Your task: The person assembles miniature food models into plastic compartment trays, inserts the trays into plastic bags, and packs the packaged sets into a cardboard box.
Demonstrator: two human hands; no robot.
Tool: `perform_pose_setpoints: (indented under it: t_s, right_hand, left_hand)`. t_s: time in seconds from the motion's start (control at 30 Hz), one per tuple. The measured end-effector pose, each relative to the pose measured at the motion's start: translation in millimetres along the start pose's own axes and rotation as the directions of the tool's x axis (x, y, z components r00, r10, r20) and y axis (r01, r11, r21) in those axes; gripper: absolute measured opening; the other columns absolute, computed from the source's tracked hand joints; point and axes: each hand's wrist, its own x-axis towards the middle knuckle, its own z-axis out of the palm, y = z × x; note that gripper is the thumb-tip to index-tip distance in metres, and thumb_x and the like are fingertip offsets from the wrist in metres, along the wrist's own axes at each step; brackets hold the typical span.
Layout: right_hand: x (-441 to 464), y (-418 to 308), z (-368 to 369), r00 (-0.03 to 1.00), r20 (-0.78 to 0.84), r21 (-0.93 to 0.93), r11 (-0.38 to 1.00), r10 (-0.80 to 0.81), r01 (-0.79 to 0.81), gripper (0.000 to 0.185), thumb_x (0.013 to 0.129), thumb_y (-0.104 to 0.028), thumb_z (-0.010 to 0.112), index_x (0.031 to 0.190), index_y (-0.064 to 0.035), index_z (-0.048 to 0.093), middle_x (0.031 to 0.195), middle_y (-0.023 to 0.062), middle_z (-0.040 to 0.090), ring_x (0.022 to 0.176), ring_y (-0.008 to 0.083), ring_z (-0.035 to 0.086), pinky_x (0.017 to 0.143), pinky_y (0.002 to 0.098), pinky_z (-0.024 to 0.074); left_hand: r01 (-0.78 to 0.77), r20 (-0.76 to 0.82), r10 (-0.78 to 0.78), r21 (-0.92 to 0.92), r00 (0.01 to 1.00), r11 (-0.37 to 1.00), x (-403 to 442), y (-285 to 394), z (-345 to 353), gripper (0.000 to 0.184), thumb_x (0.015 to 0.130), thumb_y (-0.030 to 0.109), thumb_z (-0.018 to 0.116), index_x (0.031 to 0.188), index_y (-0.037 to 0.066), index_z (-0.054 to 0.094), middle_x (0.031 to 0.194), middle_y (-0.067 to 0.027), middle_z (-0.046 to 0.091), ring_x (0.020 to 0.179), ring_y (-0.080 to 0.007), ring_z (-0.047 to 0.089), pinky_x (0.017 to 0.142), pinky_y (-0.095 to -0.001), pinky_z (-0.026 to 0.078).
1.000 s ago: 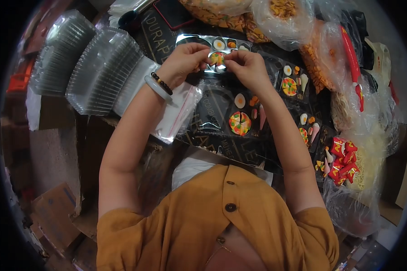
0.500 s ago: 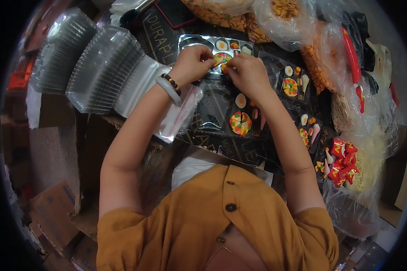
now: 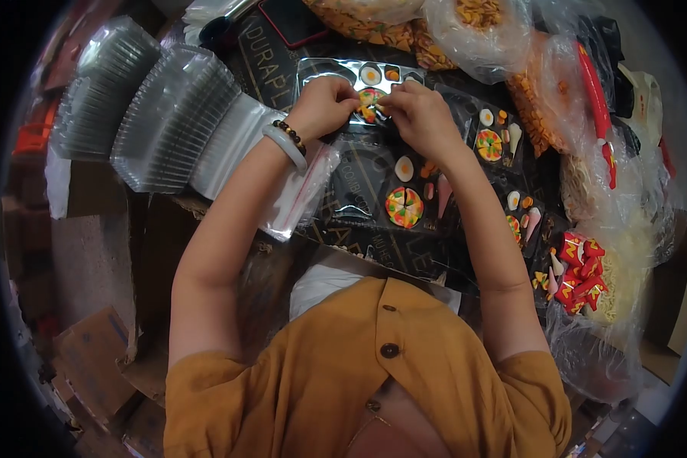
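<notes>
My left hand (image 3: 327, 107) is closed, its fingertips pinched at the left edge of a toy pizza (image 3: 369, 104). The pizza lies in a clear plastic tray (image 3: 313, 69), below a toy egg (image 3: 370, 75) and an orange piece (image 3: 391, 73). My right hand (image 3: 417, 114) pinches at the pizza's right side; what it holds is too small to name. Nearer me, another tray holds a sliced toy pizza (image 3: 404, 208), an egg (image 3: 404, 169) and a pink cone. A third filled tray with a pizza (image 3: 488, 144) lies to the right.
Stacked clear trays (image 3: 179, 114) and plastic sleeves (image 3: 290, 206) lie at the left. A phone (image 3: 292, 21) is at the top. Bags of small orange pieces (image 3: 534, 107) line the back right. Red packets (image 3: 580, 275) sit at the right beside a plastic bag.
The pizza pieces, held up between both hands a second ago, now sit lower in the tray. My left hand has shifted slightly right, and my right hand has lowered slightly.
</notes>
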Motion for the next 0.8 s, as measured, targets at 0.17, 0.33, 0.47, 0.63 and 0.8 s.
perform_pose_setpoints:
  t_s: [0.17,0.33,0.47,0.63,0.8]
  right_hand:
    - [-2,-2,6,0.985,0.063,-0.08,0.982,-0.163,0.168,0.016,0.072,-0.005,0.065,0.086,-0.0123,0.069,0.085,0.0044,0.059,0.082,0.0258,0.058,0.07,0.0361,0.0444]
    - [-3,0,7,0.987,0.097,-0.098,0.986,-0.127,0.137,0.018,0.072,-0.005,0.065,0.085,-0.0152,0.07,0.085,0.0036,0.058,0.084,0.0244,0.057,0.072,0.0358,0.0414]
    - [-1,-1,6,0.979,0.129,-0.114,0.978,-0.159,0.174,0.019,0.072,-0.005,0.065,0.086,-0.0168,0.07,0.085,0.0033,0.058,0.084,0.0238,0.057,0.073,0.0362,0.0401]
    - [0,4,2,0.989,0.015,-0.073,0.986,-0.147,0.148,0.019,0.076,-0.006,0.063,0.092,-0.0145,0.07,0.082,0.0049,0.058,0.077,0.0236,0.059,0.067,0.032,0.0431]
    - [4,-2,-4,0.988,0.011,0.304,0.941,0.153,-0.149,0.017,0.084,-0.011,0.061,0.1,-0.0061,0.067,0.083,0.0041,0.063,0.07,0.0149,0.06,0.062,0.0265,0.0452]
  left_hand:
    - [0.001,0.007,-0.001,-0.021,1.0,1.0,3,-6,2,0.014,0.075,0.011,0.067,0.085,0.001,0.068,0.076,-0.0131,0.067,0.069,-0.0198,0.065,0.064,-0.0303,0.05]
    - [0.011,0.014,-0.011,0.0,1.0,1.0,3,-3,0,0.014,0.074,0.01,0.067,0.085,0.001,0.068,0.076,-0.013,0.067,0.068,-0.0197,0.065,0.064,-0.0299,0.05]
    - [-0.03,0.01,0.03,-0.006,1.0,1.0,5,-9,3,0.014,0.076,0.012,0.066,0.084,0.001,0.069,0.075,-0.0126,0.067,0.066,-0.0197,0.064,0.064,-0.0298,0.05]
    - [0.092,0.039,-0.088,-0.115,0.995,0.989,4,7,-7,0.025,0.08,0.011,0.062,0.101,-0.001,0.062,0.087,-0.0105,0.065,0.08,-0.016,0.061,0.071,-0.0264,0.048]
    - [0.163,0.182,-0.056,-0.657,0.982,0.736,-5,23,-12,0.052,0.083,0.004,0.055,0.131,-0.001,0.038,0.12,-0.0115,0.052,0.107,-0.0163,0.052,0.085,-0.0247,0.044]
